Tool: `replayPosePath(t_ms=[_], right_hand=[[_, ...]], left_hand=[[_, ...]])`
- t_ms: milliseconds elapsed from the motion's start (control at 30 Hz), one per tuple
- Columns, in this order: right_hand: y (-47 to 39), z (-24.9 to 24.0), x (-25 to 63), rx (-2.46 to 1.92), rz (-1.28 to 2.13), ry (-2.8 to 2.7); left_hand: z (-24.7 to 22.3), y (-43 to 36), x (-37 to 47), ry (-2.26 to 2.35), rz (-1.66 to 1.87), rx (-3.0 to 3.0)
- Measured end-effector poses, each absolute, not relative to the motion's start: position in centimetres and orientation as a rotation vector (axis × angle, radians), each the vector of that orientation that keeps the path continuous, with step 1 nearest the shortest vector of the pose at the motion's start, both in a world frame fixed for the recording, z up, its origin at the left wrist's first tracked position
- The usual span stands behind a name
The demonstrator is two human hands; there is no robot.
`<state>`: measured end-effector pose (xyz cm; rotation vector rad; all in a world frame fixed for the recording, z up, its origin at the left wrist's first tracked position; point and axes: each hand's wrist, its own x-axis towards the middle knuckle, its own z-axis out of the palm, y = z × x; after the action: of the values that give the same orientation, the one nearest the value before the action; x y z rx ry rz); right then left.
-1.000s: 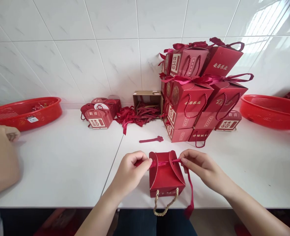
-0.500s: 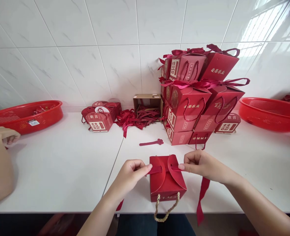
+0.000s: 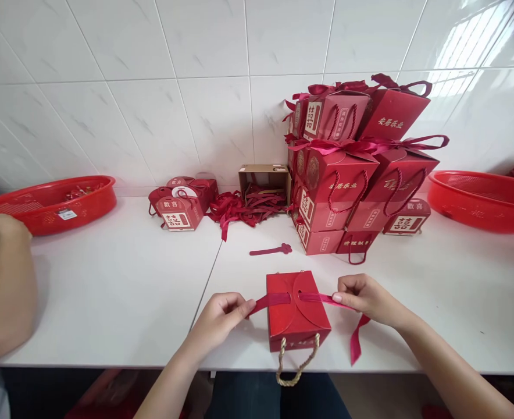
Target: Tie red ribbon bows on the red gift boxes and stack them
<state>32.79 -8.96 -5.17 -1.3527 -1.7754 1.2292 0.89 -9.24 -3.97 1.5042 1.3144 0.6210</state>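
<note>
Red ribbon (image 3: 278,299) threads the box (image 3: 299,322); my left hand (image 3: 222,314) pinches it left of the box, my right hand (image 3: 363,297) to the right. Apparent step: tightening; next likely needs even tension.

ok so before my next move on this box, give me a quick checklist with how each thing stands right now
1. Left grip on the ribbon: ok, thumb and finger pinch it.
2. Right grip on the ribbon: ok, pinched, with a loose tail hanging beyond it.
3. Box flaps folded over the top: ok, their curved edges meet near the middle.
4. Rope handle clear of the ribbon: ok, it hangs at the near side of the box.
5. Ribbon ends even: cannot tell, the left end is hidden.
</note>
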Motion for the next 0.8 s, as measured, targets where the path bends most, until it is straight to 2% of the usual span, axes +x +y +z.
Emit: replayPosePath(t_ms=[167, 467, 567, 733, 800], right_hand=[[-9.7, -5.6, 33.9, -1.464, 0.968, -1.735], [-10.1, -6.4, 35.3, -1.588, 0.819, -1.815], [-10.5, -6.7, 35.5, -1.628, 0.691, -1.818], [-12.3, -6.0, 35.1, -1.543, 0.361, -1.637], [-13.4, -5.4, 34.3, -1.481, 0.500, -1.688]], left_hand=[[-4.1, -9.3, 0.1, 1.312, 0.635, 1.588], [-5.0, -8.7, -1.6, 1.392, 0.651, 1.615], [-4.8, -8.7, -2.5, 1.542, 0.789, 1.655], [-3.8, -11.2, -2.0, 1.714, 1.309, 1.725], [-3.5, -12.9, -0.8, 1.656, 1.185, 1.704]])
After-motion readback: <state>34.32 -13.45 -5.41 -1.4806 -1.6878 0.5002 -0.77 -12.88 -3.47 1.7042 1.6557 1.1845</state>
